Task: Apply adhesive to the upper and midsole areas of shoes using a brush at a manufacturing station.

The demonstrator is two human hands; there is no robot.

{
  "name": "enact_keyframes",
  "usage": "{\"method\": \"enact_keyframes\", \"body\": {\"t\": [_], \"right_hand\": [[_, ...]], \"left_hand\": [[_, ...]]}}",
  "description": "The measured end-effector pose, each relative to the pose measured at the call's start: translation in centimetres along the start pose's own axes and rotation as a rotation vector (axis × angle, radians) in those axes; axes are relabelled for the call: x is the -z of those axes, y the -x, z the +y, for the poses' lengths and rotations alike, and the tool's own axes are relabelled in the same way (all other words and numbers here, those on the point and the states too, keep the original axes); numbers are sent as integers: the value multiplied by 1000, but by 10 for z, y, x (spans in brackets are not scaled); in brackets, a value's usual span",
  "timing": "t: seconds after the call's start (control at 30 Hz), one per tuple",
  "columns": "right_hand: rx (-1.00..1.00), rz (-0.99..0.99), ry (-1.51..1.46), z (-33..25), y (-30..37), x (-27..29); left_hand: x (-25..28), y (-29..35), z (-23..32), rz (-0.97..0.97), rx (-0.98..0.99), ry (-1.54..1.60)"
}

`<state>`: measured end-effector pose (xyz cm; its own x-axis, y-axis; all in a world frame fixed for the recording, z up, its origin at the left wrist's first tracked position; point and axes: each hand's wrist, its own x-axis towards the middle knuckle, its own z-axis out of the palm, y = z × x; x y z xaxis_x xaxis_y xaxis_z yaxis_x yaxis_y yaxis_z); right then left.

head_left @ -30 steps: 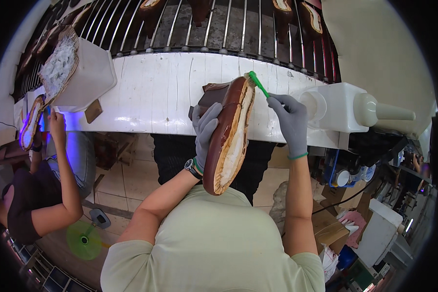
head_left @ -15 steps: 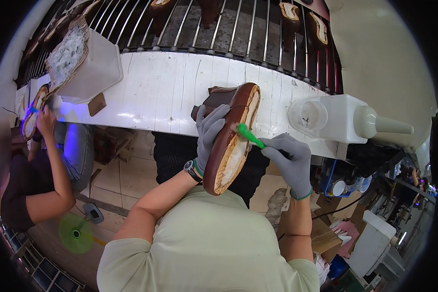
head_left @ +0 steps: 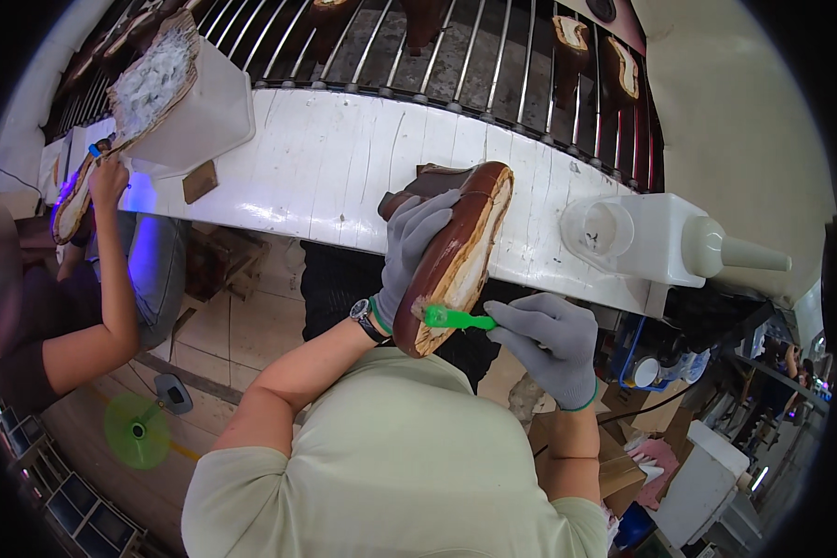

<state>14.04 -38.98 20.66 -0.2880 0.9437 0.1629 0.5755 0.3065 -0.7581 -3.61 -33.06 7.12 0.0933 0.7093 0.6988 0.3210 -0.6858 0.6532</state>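
Observation:
My left hand (head_left: 413,244), in a grey glove, is closed round the side of a brown leather boot upper (head_left: 445,253) at the table's near edge. Its unsoled underside, with a rough tan rim and a pale middle, faces right. A green-handled brush (head_left: 459,319) is pinched in my gloved right hand (head_left: 551,342). The brush's bristles touch the leather rim at the end of the boot nearest me. Part of the boot's shaft rests on the white table (head_left: 325,177) beyond my left hand.
A roller conveyor (head_left: 474,65) with more brown uppers runs along the far side. On the table stand a white container with a clear cup (head_left: 608,229) at right and a white bin (head_left: 205,112) at left. A co-worker's hand (head_left: 109,181) works on another upper at far left.
The brush has moved down the boot's rim from its middle to the end nearest me, my right hand lowering with it. My left hand keeps its hold on the boot.

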Motion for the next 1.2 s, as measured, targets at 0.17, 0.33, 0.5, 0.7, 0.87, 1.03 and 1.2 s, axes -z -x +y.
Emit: {"method": "enact_keyframes", "body": {"t": [0.17, 0.33, 0.5, 0.7, 0.87, 1.03, 1.2], "right_hand": [[148, 14, 84, -5, -5, 1], [241, 47, 127, -10, -17, 15], [338, 45, 242, -20, -31, 32], [380, 15, 462, -30, -39, 48], [256, 83, 288, -21, -31, 48], [9, 358, 188, -20, -31, 43], [145, 263, 369, -32, -38, 53]], "left_hand": [[10, -7, -4, -86, -5, -39], [38, -38, 20, -402, 56, 74], [54, -47, 29, -648, 166, 275], [68, -67, 4, -938, 471, 808], [62, -83, 0, -993, 560, 842], [52, -90, -2, -1018, 513, 915], [51, -97, -1, -1080, 557, 810]]}}
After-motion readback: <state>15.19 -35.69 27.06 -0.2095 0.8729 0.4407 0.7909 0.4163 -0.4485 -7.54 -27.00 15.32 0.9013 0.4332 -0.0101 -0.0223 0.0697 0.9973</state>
